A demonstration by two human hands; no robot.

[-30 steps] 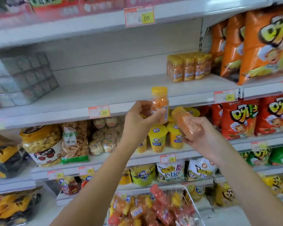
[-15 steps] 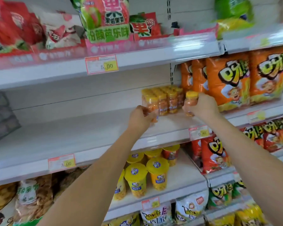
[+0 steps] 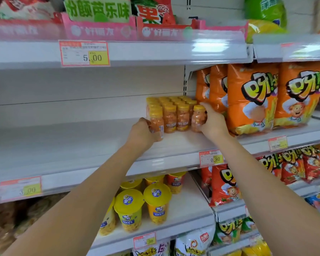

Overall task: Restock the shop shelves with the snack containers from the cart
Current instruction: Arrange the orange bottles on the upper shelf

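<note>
Closer to the stocked row [image 3: 175, 115] now, we are shelving two bottles [image 3: 156, 124], left hand [image 3: 141, 134] and right hand [image 3: 213, 121] each gripping one; releasing likely follows.

Left hand [image 3: 141, 133]: we see its back only; fingertips hidden behind the left-end bottle [image 3: 156, 124] it grips.
Right hand [image 3: 213, 121]: palm hidden against the right-end bottle [image 3: 197, 118] it holds.
Rear bottle rows [image 3: 171, 100]: lids only; bodies hidden by the front row [image 3: 176, 118].
Bottle labels [image 3: 169, 125]: print too small for us to read.
Lower-left price tag [image 3: 20, 188]: blurred, first digit uncertain.
Top-shelf bags [image 3: 98, 8]: cut off by the upper edge.
Bottom-left packets [image 3: 7, 228]: blurred; we cannot identify them.
</note>
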